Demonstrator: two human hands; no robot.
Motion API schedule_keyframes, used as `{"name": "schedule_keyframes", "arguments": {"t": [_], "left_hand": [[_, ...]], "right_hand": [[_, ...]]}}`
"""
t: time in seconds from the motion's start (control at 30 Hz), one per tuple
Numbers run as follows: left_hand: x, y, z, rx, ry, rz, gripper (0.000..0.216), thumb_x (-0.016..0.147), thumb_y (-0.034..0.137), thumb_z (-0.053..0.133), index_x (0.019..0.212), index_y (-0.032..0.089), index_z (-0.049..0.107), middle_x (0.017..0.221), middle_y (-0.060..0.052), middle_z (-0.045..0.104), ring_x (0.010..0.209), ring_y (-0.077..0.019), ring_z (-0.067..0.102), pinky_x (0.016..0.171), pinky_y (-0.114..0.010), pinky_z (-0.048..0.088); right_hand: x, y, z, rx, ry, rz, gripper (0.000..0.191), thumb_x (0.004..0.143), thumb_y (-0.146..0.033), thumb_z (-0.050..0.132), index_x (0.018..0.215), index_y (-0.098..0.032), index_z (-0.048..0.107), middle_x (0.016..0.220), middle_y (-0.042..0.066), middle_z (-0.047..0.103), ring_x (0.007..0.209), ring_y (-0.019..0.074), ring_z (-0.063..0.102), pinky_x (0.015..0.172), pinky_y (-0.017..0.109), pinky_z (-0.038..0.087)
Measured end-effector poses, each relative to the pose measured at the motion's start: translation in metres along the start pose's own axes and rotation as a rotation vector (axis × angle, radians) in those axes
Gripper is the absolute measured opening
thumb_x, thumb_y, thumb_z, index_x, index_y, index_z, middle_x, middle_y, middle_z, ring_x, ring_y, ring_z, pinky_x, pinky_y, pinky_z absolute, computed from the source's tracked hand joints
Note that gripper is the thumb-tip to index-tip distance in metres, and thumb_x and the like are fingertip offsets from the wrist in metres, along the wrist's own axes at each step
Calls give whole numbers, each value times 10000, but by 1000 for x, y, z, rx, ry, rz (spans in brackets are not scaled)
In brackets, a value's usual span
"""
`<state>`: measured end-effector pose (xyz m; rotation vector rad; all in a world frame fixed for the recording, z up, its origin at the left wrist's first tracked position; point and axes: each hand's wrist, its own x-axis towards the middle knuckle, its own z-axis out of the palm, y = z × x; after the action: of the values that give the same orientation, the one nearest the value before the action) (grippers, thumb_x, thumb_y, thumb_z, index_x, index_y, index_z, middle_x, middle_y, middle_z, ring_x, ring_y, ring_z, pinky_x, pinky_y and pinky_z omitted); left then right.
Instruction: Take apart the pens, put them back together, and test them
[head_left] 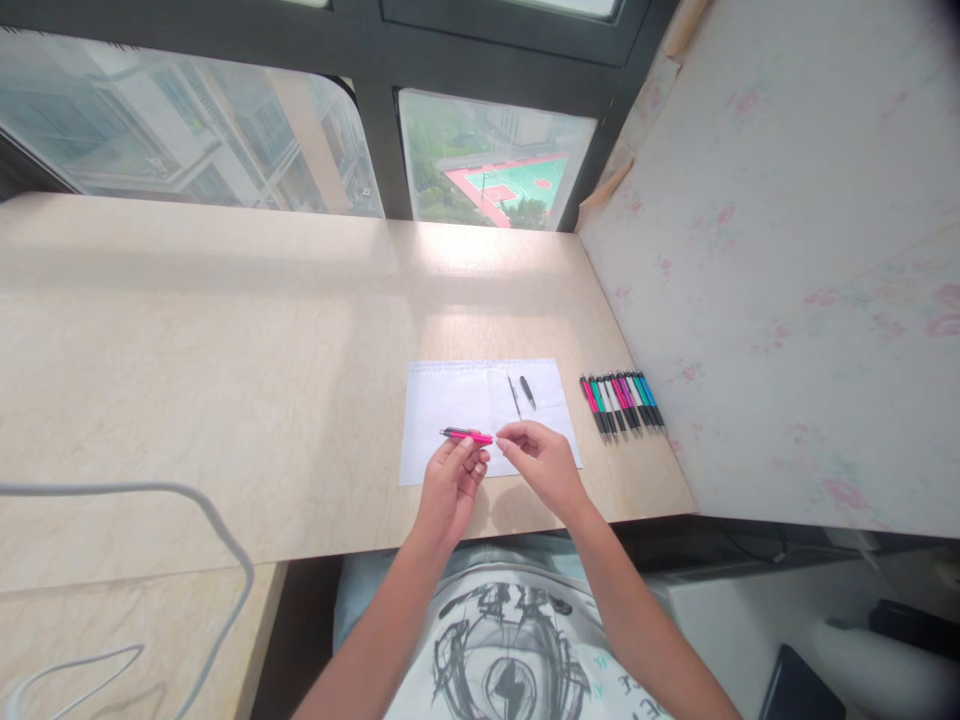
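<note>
My left hand (pixel 454 485) is closed around a pink pen barrel (pixel 474 436) with a black clip end pointing left. At the barrel's right end my right hand (pixel 541 462) has its thumb and forefinger pinched together; what lies between them is too small to make out. Beneath both hands lies a white sheet of paper (pixel 442 385) with a line of writing along its top edge. A thin dark pen refill (pixel 514 397) rests on the sheet, beside a black pen grip section (pixel 528 391). They lie just beyond my right hand, apart from each other.
To the right of the paper, a row of several assembled pens (pixel 621 405) in mixed colours lies near the wall (pixel 750 300). A grey cable (pixel 202 505) loops across the left front of the marble-patterned table (pixel 225 380). Windows (pixel 487 165) stand behind the table.
</note>
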<state>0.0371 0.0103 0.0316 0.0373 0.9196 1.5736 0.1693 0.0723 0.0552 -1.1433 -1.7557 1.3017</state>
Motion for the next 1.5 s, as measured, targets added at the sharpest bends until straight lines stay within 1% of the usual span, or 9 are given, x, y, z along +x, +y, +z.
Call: {"name": "schedule_keyframes", "arguments": {"t": [0.27,0.43,0.53,0.67,0.93,1.13,1.3,1.4,1.5], "left_hand": [[-1,-4,1,6,-19,-12,178,758,231,762,879,129,680,807,-28,665,693,-81,601,618,-163,480],[0,-4,1,0,-2,-15,182,758,232,761,885,136,672,840,-22,675,696,-73,605,632,-162,486],[0,-3,2,-9,30,-7,206,735,230,777,889,150,667,799,-3,670,684,-72,610,639,-166,489],[1,-1,1,-4,50,-7,265,727,222,777,959,166,662,833,-14,695,675,-69,614,637,-166,492],[0,0,0,-40,28,-34,203,730,202,770,888,153,653,857,-37,705,669,-70,610,612,-158,493],[0,-1,-1,-64,28,-50,179,720,190,770,855,156,659,840,-37,703,683,-77,617,611,-158,500],[0,-1,-1,-78,33,-54,154,724,196,762,838,154,666,827,-34,699,691,-80,622,602,-159,497],[0,-2,0,-77,43,-63,158,722,198,762,841,158,666,814,-25,694,691,-79,623,601,-163,492],[0,-1,0,-67,49,-59,167,716,199,767,837,161,659,790,-14,683,687,-82,623,596,-171,483]], "right_hand": [[-3,-3,1,-36,20,-42,61,806,-199,609,842,-189,656,820,25,674,725,153,636,677,273,532],[-4,-4,-1,-101,-32,-116,292,830,-161,553,1096,-213,664,865,25,659,756,146,622,690,263,527],[-4,-5,-3,-169,-43,-153,276,846,-147,520,1028,-227,712,845,29,652,754,147,611,694,266,513],[-4,-6,-4,-208,-23,-121,242,852,-153,512,934,-219,730,854,37,661,724,143,599,651,254,496],[-7,-2,-2,-151,-3,-54,157,849,-204,536,915,-199,678,873,44,687,775,160,646,629,248,516],[-9,2,2,42,-22,91,119,846,-312,606,881,-198,601,808,28,683,700,173,697,574,258,545],[-9,-2,2,-5,-3,32,136,868,-319,602,891,-204,672,853,44,725,772,185,711,662,280,561],[-9,-2,3,-20,19,21,149,870,-332,605,890,-205,680,857,50,732,799,194,710,662,282,558],[-9,0,4,57,38,46,173,881,-361,589,911,-200,644,902,67,733,824,202,715,636,280,563]]}}
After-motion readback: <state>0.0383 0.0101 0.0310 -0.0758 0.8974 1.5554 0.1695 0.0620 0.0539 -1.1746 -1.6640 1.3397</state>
